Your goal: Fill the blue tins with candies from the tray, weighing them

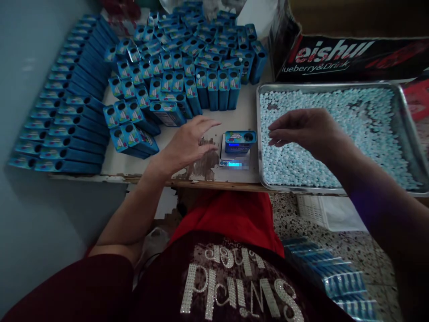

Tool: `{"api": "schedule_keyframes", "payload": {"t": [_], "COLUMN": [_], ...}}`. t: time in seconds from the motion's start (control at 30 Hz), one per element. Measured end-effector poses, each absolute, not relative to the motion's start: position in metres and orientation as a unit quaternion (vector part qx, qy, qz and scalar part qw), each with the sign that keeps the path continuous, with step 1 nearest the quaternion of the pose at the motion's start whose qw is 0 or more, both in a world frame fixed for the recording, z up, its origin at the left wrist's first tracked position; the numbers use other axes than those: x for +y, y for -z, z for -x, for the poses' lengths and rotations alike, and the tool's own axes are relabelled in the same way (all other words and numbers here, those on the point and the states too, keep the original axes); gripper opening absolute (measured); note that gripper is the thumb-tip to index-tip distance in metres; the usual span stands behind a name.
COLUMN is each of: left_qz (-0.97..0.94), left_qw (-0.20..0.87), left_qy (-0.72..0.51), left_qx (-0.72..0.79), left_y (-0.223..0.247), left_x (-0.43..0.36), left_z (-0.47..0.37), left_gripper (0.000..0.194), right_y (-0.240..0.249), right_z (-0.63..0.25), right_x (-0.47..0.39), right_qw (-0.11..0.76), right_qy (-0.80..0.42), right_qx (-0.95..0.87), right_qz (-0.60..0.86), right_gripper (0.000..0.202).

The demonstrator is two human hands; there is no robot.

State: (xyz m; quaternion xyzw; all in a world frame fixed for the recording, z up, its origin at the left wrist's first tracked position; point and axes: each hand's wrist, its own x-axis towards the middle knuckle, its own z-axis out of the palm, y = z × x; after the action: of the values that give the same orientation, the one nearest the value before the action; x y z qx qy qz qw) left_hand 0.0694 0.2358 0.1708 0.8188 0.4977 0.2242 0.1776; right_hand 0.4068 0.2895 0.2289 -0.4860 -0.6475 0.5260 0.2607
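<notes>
A small blue candy box (238, 139) with a dark round hole in its top stands on a little digital scale (224, 157), whose display is lit. To the left of it is my left hand (191, 142), fingers and thumb apart, touching nothing that I can see. My right hand (310, 132) hovers above the left part of a metal tray (258, 134), fingertips drawn together in a pinch. Whether a candy sits between those fingertips is hidden. Pale blue and white small candies (298, 163) cover most of the tray's bottom.
Many upright blue boxes (191, 91) with round holes crowd the table's back. Stacked rows of similar boxes (80, 143) line the left wall. A black cardboard carton (335, 58) stands behind the tray. Below the table edge are a white crate (311, 210) and blue packs (335, 273).
</notes>
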Motion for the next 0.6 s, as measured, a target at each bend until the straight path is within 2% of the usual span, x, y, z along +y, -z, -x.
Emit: {"api": "schedule_keyframes", "payload": {"t": [0.23, 0.4, 0.6], "left_qz": [-0.816, -0.813, -0.808], "left_qw": [0.196, 0.208, 0.227], "left_qy": [-0.231, -0.227, -0.229], "left_qx": [0.492, 0.494, 0.493], "left_y": [-0.162, -0.154, -0.156], "left_x": [0.241, 0.246, 0.245], "left_z": [-0.083, -0.088, -0.084], "left_gripper": [0.067, 0.075, 0.071], "right_y": [-0.240, -0.239, -0.237], "right_z": [-0.370, -0.366, -0.361], "right_x": [0.308, 0.317, 0.321], "right_qw": [0.144, 0.110, 0.116], "right_qy": [-0.379, -0.351, -0.321], "right_qx": [-0.787, -0.820, -0.836], "right_qz": [0.466, 0.438, 0.429], "right_gripper": [0.007, 0.009, 0.014]}}
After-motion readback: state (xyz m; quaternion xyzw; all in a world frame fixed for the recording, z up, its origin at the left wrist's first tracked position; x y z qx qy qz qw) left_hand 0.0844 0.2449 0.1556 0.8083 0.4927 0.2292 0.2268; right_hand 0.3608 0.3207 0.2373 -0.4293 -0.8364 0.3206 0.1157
